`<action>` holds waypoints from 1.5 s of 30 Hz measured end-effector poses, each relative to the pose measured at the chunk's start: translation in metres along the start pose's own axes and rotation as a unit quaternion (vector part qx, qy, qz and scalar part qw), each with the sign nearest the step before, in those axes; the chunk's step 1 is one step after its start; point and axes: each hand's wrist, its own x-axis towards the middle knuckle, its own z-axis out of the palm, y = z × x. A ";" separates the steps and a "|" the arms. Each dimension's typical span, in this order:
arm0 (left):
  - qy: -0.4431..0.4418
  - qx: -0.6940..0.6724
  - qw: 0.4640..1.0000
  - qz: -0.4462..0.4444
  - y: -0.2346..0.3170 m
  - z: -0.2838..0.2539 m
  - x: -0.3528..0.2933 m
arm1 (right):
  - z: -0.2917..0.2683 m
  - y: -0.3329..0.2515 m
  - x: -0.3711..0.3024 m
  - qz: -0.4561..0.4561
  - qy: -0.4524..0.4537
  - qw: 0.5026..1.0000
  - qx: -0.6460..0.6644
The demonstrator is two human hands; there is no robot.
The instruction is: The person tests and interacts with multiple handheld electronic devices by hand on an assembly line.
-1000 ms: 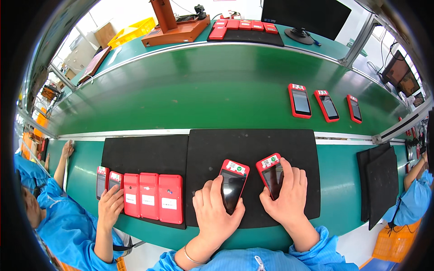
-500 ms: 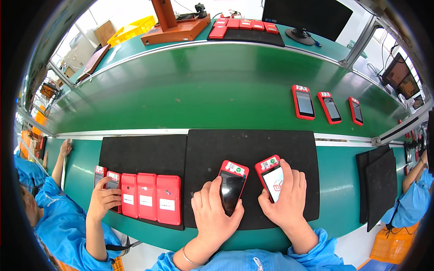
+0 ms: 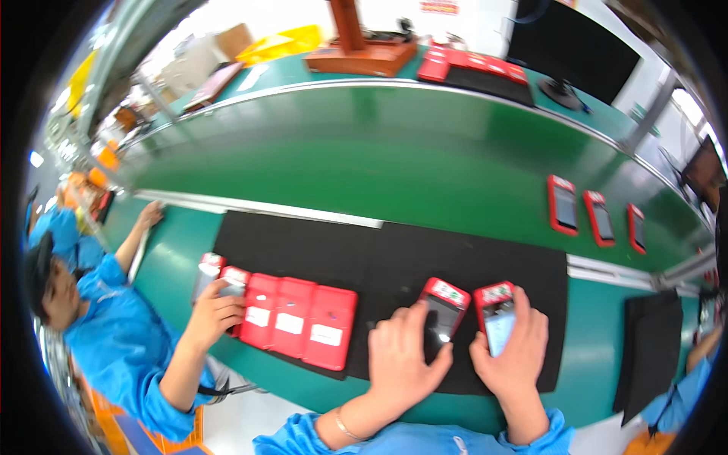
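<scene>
My left hand [image 3: 402,353] is closed around the lower part of a red handheld terminal [image 3: 447,312] whose screen is dark. To its right, my right hand [image 3: 517,350] grips a second red handheld terminal [image 3: 500,330] by its sides, thumb at the left edge and forefinger along the right; this one's screen is lit pale. Both terminals lie on a black mat [image 3: 531,277], tops leaning toward each other, a narrow gap between them. White stickers mark their top ends. My fingers and palms hide their lower parts.
On the left, red terminals [image 3: 290,322] lie back-up on another mat; a co-worker's hand [image 3: 216,311] touches screen-up ones beside them. Three terminals [image 3: 599,218] rest on the green conveyor surface [image 3: 341,152]. Black mats [image 3: 652,349] lean right; a monitor [image 3: 572,49] stands behind.
The whole view has shifted and tilted, moving things rightward in it. The right terminal's screen has gone from white with a red logo to a pale bluish display. Both hands keep hold.
</scene>
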 end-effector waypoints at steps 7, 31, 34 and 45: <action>0.003 -0.030 1.000 0.008 -0.001 0.008 -0.007 | -0.004 0.001 -0.007 0.004 0.015 1.000 -0.013; 0.028 -0.017 0.999 0.015 0.000 0.011 -0.014 | -0.020 -0.006 -0.007 -0.039 0.019 0.998 -0.038; 0.039 -0.030 0.999 0.012 0.004 0.012 -0.019 | -0.021 -0.005 -0.011 -0.048 0.021 0.998 -0.033; -0.076 -0.066 0.993 -0.064 -0.001 -0.011 0.010 | -0.004 -0.009 0.002 -0.003 0.006 1.000 -0.001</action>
